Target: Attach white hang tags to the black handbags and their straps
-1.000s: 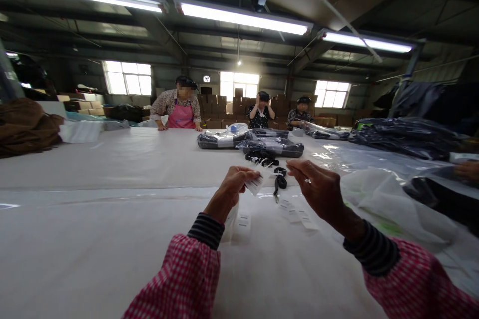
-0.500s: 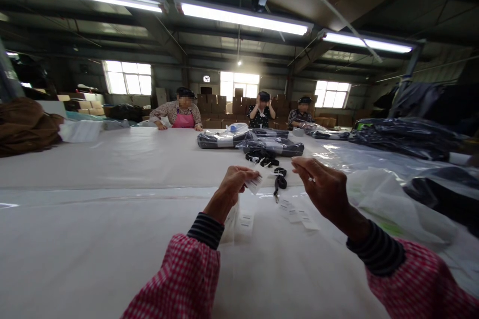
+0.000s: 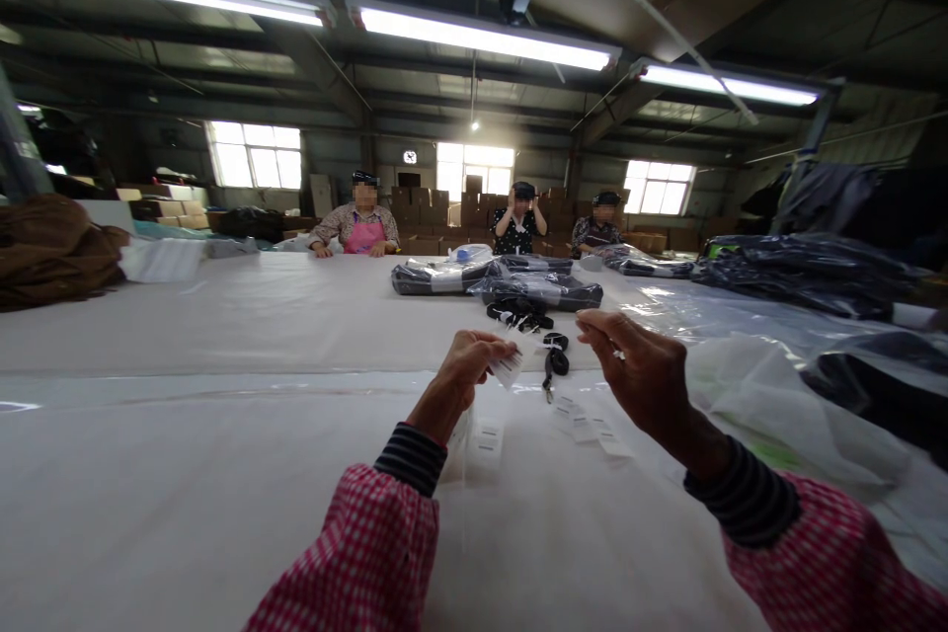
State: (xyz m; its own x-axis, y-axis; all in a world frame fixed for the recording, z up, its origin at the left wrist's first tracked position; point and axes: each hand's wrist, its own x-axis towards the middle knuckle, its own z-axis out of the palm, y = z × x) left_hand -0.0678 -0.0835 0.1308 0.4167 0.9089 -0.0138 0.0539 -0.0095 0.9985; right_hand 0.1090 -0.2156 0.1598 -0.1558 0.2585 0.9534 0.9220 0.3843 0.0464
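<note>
My left hand [image 3: 478, 360] is closed, pinching a white printed tag [image 3: 508, 367] between thumb and fingers. Thin white strands stick up at the tag's top edge. Across from it, my right hand [image 3: 637, 360] is raised above the table with bent fingers drawn together. A tiny white bit shows by its thumb, too small to name. On the table between the hands lies a coiled black strap [image 3: 555, 355] with a metal clip at its lower end. More black straps [image 3: 518, 314] are bunched behind the tag. Several loose white tags [image 3: 589, 427] are spread below my right hand.
Dark goods in clear plastic bags [image 3: 540, 291] lie beyond the straps. More bagged goods [image 3: 800, 267] are piled at right, near crumpled clear plastic [image 3: 785, 395]. Brown cloth [image 3: 55, 252] is heaped at left. Three people sit across the white table [image 3: 222, 336].
My left hand with the tag has shifted very slightly right. My right hand stays almost still. The person in the pink apron across the table has straightened and moved their hands.
</note>
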